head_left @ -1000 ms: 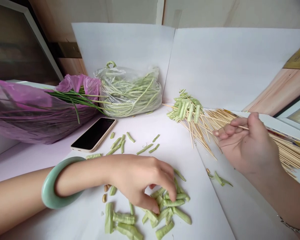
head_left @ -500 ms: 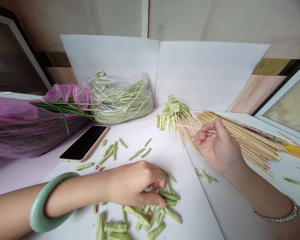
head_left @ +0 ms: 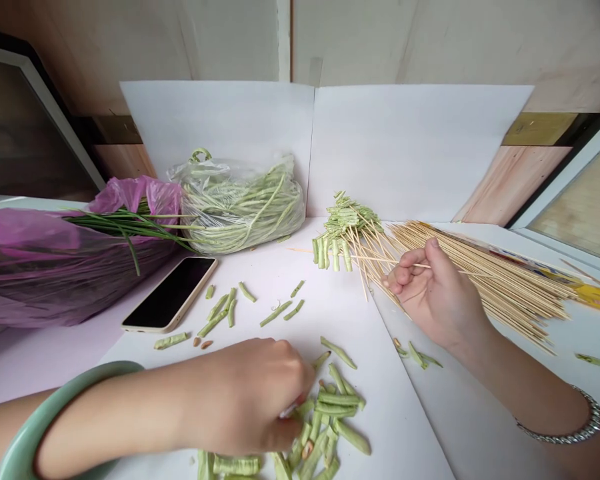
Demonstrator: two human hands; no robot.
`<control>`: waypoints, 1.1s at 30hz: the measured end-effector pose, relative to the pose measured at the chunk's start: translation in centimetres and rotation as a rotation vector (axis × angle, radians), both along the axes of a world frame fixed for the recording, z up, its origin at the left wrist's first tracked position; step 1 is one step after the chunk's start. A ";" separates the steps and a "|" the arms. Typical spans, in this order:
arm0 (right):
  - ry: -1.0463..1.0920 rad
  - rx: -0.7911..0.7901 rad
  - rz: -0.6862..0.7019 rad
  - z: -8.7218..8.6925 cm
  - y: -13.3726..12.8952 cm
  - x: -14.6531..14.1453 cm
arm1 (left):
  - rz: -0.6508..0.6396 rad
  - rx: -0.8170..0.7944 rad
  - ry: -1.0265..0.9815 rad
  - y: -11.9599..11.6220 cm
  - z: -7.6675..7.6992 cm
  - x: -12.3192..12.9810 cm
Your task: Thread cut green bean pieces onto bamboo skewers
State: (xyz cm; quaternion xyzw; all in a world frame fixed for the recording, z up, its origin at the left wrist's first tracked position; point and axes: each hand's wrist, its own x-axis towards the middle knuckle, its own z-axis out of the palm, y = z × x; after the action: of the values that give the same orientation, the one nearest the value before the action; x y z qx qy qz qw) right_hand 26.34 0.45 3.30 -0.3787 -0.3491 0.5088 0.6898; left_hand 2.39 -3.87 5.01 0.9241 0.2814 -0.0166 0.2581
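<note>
My right hand is raised at the right with its fingers closed on a bamboo skewer. Several short green bean pieces are threaded side by side near the skewer's far end. Over a loose pile of cut bean pieces at the front, my left hand reaches down with curled fingers. Its fingertips are partly hidden and blurred, and whatever lies between them cannot be made out. A jade-green bangle circles the left wrist.
Behind my right hand lie many bare skewers. Filled bean skewers are stacked at the back. A clear bag of long beans, a purple bag and a phone occupy the left. Scattered bean pieces lie mid-table.
My left hand has shifted left and toward me over the bean pile, uncovering pieces at its right. My right hand keeps the skewer in nearly the same place.
</note>
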 end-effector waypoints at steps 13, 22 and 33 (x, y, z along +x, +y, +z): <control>0.003 0.027 -0.070 -0.3 0.3 0.2 | 0.651 -0.677 -1.021 4.7 -3.3 1.1; -0.094 -0.012 -0.004 -1.0 0.1 0.0 | 0.766 -0.848 -1.387 6.2 -4.3 0.6; -0.149 -0.004 -0.010 -1.2 0.1 -0.1 | 0.757 -0.816 -1.431 6.6 -4.8 0.5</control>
State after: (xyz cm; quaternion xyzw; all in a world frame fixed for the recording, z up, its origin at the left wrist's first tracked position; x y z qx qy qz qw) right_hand 26.26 0.56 2.06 -0.4188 -0.3965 0.4764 0.6637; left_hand 2.86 2.69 0.26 0.3959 0.3111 0.5491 0.6671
